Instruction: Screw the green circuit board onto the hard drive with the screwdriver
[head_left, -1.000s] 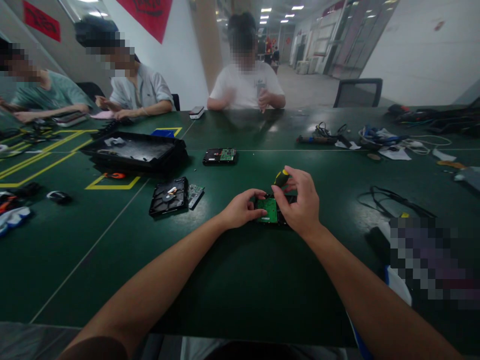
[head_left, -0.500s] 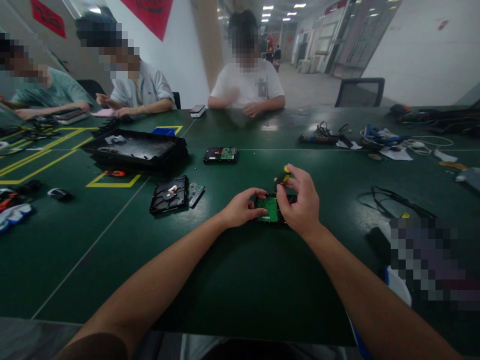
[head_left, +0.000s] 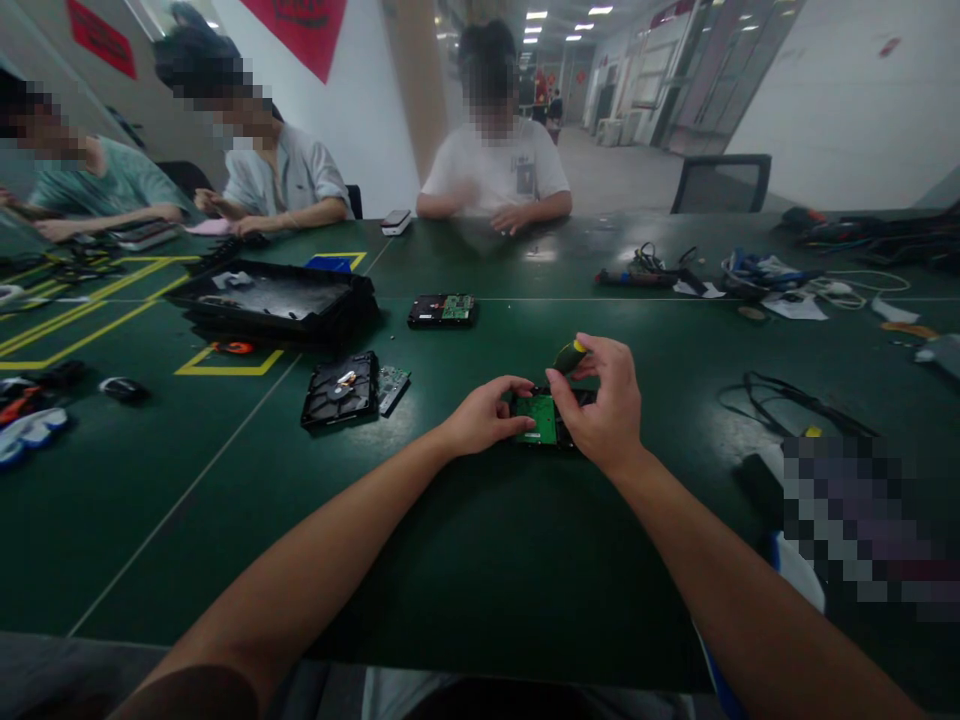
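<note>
A hard drive [head_left: 537, 418] with a green circuit board facing up lies on the dark green table in front of me. My left hand [head_left: 489, 415] grips its left end, thumb over the board and fingers at the far edge. Above the drive's right part, my right hand [head_left: 606, 405] is closed on a screwdriver [head_left: 568, 356] with a black and yellow handle. The handle leans to the right; its tip is hidden by my fingers, so contact with a screw cannot be seen.
Left of my hands lie another drive [head_left: 341, 390] and a loose circuit board [head_left: 391, 388]. Farther back are a third drive [head_left: 442, 309] and a black tray [head_left: 277, 300]. Cables [head_left: 795, 400] lie to the right. Several people sit across the table, one [head_left: 495, 170] directly opposite.
The screwdriver handle has tilted and turned slightly within my right hand, whose fingers have shifted. My left hand and the hard drive stay in place.
</note>
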